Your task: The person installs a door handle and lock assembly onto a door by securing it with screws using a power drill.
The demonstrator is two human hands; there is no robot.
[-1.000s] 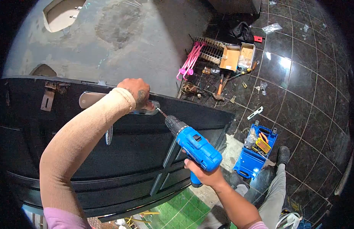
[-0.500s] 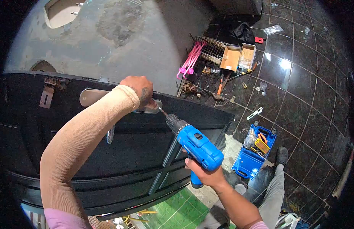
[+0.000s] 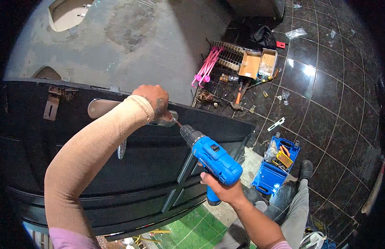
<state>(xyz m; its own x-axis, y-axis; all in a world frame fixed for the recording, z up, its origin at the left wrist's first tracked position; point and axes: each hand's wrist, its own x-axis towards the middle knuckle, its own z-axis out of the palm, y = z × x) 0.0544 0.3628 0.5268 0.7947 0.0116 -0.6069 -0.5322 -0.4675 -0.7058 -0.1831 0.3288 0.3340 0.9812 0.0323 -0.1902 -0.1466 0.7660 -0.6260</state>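
Observation:
A black panelled door [image 3: 147, 174] stands open before me, with a shiny long handle plate [image 3: 102, 108] along its edge and a lever [image 3: 122, 150] sticking out below. Over the plate's near end my left hand [image 3: 153, 99] is closed, gripping it, with fingertips beside the drill bit. My forearm in its beige sleeve hides the middle of the plate. My right hand [image 3: 222, 189] is wrapped around the grip of a blue cordless drill [image 3: 217, 158]. The drill's bit meets the plate's end right by my left fingertips.
A blue toolbox [image 3: 272, 176] lies open on dark floor tiles [image 3: 325, 137]. Further off are a hammer [image 3: 239, 99], cardboard boxes [image 3: 250, 64], pink hangers [image 3: 208, 66] and a wire rack [image 3: 227, 54]. A rusty metal bracket [image 3: 51, 108] is on the door's far side.
Hardly anything differs: the drill and both hands keep their places at the plate, and the view has shifted very slightly.

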